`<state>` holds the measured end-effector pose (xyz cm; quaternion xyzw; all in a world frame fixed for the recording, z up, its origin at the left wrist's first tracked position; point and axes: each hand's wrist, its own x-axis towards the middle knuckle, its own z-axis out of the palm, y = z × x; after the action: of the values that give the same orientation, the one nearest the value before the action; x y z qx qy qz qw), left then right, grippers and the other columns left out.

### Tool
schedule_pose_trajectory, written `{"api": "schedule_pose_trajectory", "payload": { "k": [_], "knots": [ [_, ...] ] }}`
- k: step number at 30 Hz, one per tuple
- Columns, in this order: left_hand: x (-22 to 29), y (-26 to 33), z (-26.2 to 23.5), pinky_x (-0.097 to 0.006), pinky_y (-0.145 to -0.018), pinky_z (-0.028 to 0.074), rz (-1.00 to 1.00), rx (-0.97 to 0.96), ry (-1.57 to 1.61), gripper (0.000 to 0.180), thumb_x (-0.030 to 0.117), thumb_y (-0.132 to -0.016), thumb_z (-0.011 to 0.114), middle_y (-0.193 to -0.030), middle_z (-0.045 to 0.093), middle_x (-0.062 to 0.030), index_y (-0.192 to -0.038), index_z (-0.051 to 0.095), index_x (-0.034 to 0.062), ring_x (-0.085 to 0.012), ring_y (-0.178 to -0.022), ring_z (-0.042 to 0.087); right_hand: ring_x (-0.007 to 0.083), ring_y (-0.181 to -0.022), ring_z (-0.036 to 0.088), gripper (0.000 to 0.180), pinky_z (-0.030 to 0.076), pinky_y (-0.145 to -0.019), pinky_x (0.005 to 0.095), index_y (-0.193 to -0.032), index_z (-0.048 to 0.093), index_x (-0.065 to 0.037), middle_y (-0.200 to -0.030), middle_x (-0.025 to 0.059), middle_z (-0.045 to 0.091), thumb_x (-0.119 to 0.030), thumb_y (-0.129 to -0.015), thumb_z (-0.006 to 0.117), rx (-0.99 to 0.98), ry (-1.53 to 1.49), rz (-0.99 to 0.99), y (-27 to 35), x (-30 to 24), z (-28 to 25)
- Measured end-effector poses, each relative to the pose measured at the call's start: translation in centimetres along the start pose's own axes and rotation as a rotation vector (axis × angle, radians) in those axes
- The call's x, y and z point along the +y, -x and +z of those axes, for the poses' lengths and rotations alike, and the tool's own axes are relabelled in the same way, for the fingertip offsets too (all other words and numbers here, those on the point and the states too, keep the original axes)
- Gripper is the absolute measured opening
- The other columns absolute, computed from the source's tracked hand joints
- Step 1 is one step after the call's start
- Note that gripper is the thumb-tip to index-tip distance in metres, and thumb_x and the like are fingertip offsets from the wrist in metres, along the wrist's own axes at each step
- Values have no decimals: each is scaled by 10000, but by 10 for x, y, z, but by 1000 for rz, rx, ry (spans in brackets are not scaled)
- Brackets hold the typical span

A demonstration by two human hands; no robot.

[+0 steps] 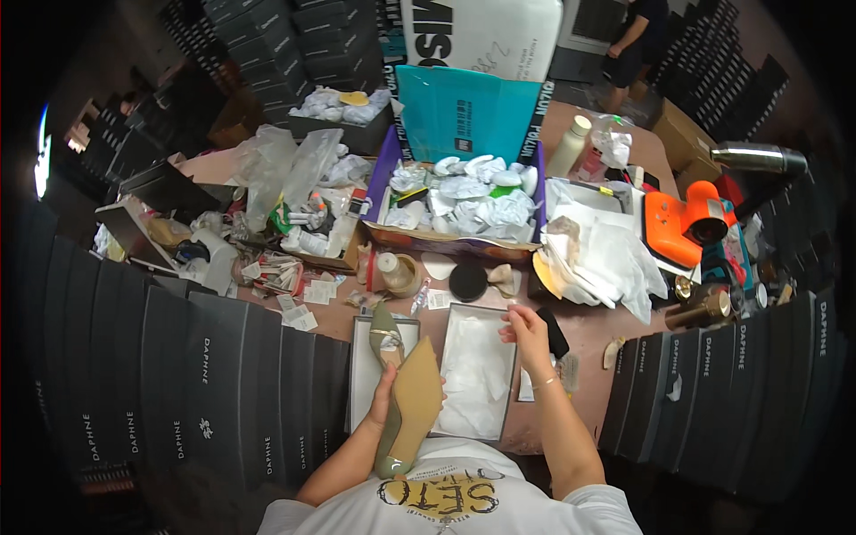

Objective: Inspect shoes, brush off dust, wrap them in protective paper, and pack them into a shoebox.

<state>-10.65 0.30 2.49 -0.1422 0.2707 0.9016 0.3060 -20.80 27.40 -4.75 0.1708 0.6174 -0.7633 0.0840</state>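
My left hand [383, 397] is closed around a pair of pointed flat shoes in front of my chest. One green shoe [382, 319] points away from me, its inside partly showing. The other shoe [417, 399] lies across it with its tan sole facing up. Behind the shoes is a shallow grey-edged tray or lid [355, 357]. Right of them, an open shoebox [512, 379] lined with white tissue paper [473, 370] sits on the table. My right hand [530, 336] hovers by the box's upper right edge, fingers apart and slightly bent, with nothing visible in them.
Stacked dark shoeboxes [205, 366] flank me, with more [722, 383] on the right. Behind the work spot stand a purple-edged box [379, 183] of crumpled paper, a glue jar [399, 275], a black round lid [468, 282] and an orange device [673, 230]. A person [637, 40] stands far right.
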Motion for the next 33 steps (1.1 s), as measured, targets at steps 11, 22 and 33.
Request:
{"api": "schedule_pose_trajectory", "payload": {
  "k": [11, 22, 33],
  "knots": [
    [-3, -23, -20, -415, -839, 522, -46, 61, 83, 789, 666, -876, 362, -1236, 511, -228, -1353, 388, 39, -318, -1057, 581, 83, -635, 566, 149, 480, -566, 221, -971, 602, -4, -804, 34, 609, -133, -941, 534, 6, 186, -84, 21, -70, -20],
    [8, -18, -44, -434, -811, 514, 9, 189, 249, 736, 648, -884, 349, -1162, 553, -203, -1321, 437, 62, -316, -987, 597, 200, -767, 642, 154, 509, -691, 300, -935, 644, 7, -849, 116, 663, -66, -877, 522, -169, 742, -570, -188, -137, 82],
    [9, -18, -69, -428, -672, 521, -17, 304, 352, 948, 790, -796, 288, -1022, 597, -186, -1245, 467, -26, -298, -844, 614, 359, -928, 612, 266, 505, -748, 454, -1105, 563, -94, -1078, 172, 552, -128, -866, 449, 18, 1781, -420, -299, -79, 62]
  ]
}}
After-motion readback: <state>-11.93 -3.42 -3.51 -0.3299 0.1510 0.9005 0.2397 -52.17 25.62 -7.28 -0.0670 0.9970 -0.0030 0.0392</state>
